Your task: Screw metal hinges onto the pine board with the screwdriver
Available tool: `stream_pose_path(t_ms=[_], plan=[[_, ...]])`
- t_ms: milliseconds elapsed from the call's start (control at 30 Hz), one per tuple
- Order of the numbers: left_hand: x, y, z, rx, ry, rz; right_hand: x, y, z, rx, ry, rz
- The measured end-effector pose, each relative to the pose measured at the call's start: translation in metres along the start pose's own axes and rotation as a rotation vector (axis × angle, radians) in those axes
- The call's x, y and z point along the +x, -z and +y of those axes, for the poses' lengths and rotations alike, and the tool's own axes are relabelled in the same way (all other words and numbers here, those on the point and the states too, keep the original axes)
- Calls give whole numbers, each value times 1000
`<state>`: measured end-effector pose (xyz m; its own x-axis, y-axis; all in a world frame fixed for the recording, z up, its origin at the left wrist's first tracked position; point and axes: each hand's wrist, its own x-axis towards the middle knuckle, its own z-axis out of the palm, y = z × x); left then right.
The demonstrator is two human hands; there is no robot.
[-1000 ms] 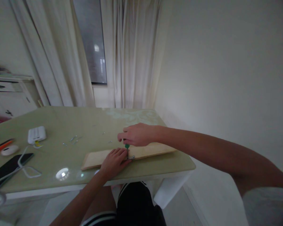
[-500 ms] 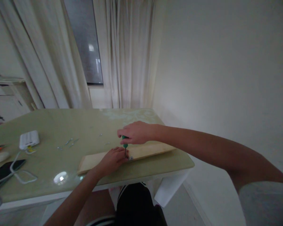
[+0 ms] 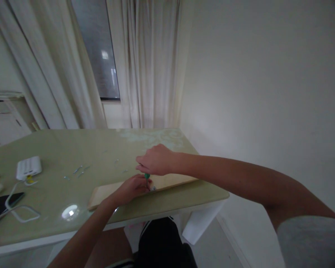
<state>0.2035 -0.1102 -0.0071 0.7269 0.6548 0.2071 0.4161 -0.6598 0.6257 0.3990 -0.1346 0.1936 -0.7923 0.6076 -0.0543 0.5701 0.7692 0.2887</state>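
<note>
A pale wooden board (image 3: 173, 181) lies flat near the front edge of the green table (image 3: 100, 156). My right hand (image 3: 155, 160) is closed round the green handle of a small screwdriver (image 3: 147, 176), which stands upright with its tip on the board. My left hand (image 3: 131, 188) rests on the board just beside the tip, its fingers curled and pinched at a small metal piece (image 3: 153, 188) there. What the left fingers pinch is too small to name.
Several loose small screws (image 3: 79, 171) lie on the table behind the board. At the left are a white power bank (image 3: 28, 167), a white cable (image 3: 19, 214) and a dark phone (image 3: 1, 204). Curtains and a window are behind; a white wall is at right.
The view has shifted a little to the right. My right hand has sunk slightly over the screwdriver; the left hand stays on the board by the tip.
</note>
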Motion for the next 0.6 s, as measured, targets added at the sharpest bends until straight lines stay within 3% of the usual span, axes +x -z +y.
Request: stream_pose_path(t_ms=[133, 200, 300, 367, 467, 500, 600], plan=[[1, -4, 0, 9, 60, 47, -1, 6, 0, 52, 336, 38], [1, -4, 3, 26, 71, 58, -1, 7, 0, 68, 241, 33], [0, -5, 7, 71, 67, 77, 1, 5, -1, 43, -55, -21], [0, -7, 6, 93, 75, 98, 2, 3, 1, 24, -22, -8], [-1, -13, 1, 101, 104, 122, 0, 2, 4, 39, 273, 60], [0, -15, -1, 103, 112, 134, 0, 2, 4, 51, 300, 63], [0, -14, -1, 90, 89, 132, -1, 3, 2, 53, 45, 6]])
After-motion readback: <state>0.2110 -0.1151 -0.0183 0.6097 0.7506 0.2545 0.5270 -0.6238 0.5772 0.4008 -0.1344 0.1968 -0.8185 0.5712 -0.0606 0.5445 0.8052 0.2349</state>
